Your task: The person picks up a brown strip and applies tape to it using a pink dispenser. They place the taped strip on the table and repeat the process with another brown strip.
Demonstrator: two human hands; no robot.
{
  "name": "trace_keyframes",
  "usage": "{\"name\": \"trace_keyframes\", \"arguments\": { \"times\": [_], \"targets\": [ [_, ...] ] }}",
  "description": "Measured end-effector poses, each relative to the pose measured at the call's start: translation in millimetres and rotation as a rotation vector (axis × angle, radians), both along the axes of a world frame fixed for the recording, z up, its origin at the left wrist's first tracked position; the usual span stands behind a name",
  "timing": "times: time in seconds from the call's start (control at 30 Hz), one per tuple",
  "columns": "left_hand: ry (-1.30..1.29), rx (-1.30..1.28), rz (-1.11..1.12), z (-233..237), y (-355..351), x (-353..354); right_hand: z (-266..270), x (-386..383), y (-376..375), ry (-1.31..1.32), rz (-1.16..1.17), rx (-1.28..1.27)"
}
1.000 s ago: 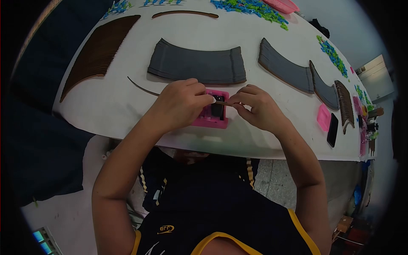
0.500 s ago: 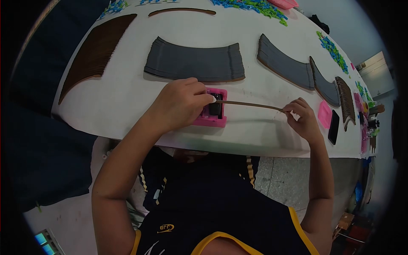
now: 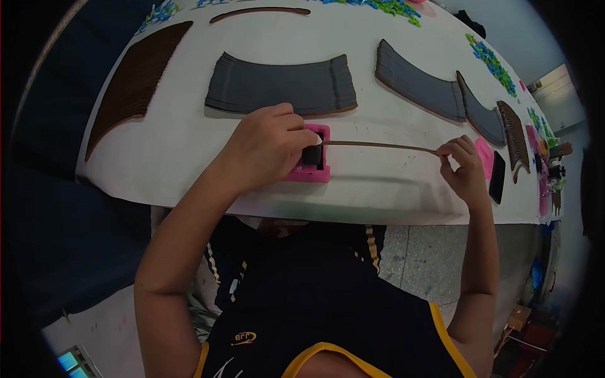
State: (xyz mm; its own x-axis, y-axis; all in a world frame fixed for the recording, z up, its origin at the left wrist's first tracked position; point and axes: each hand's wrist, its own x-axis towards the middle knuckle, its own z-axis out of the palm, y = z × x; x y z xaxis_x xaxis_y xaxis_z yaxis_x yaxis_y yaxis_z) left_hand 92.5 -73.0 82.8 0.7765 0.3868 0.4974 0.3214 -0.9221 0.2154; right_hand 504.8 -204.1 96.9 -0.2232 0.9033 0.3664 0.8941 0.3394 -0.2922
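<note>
A thin, narrow brown strip [image 3: 381, 145] stretches between my two hands above the white table. My left hand [image 3: 268, 148] is closed over a pink box [image 3: 321, 174] and pinches the strip's left end; something small and white shows at its fingertips. Inside the box sits a black part [image 3: 311, 155], partly covered by that hand. With thumb and fingers, my right hand [image 3: 463, 169] pinches the strip's other end, near a pink tray [image 3: 484, 154] and a black phone [image 3: 497, 178].
Beyond my hands lies a row of grey strips [image 3: 280, 85], with more grey strips [image 3: 419, 85] to the right. Brown strips [image 3: 135, 82] fan out at far left, and a curved brown strip [image 3: 258, 11] lies at the back. Blue and green clips [image 3: 495, 66] are heaped along the far edge.
My right hand has moved to the right, farther from the left, and a longer stretch of strip shows between them. The left hand stays over the pink box. The whole view has shifted slightly.
</note>
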Motion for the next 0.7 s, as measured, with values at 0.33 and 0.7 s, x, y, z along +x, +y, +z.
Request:
{"name": "trace_keyframes", "arguments": {
  "times": [0.33,0.7],
  "targets": [
    [-0.100,-0.268,0.054,0.0,-5.5,30.5,118.7,-1.3,26.5,-0.281,0.013,0.322],
    [-0.301,-1.282,-0.221,24.6,6.4,21.5,168.4,21.0,61.8,-0.052,0.020,0.028]
  ]
}}
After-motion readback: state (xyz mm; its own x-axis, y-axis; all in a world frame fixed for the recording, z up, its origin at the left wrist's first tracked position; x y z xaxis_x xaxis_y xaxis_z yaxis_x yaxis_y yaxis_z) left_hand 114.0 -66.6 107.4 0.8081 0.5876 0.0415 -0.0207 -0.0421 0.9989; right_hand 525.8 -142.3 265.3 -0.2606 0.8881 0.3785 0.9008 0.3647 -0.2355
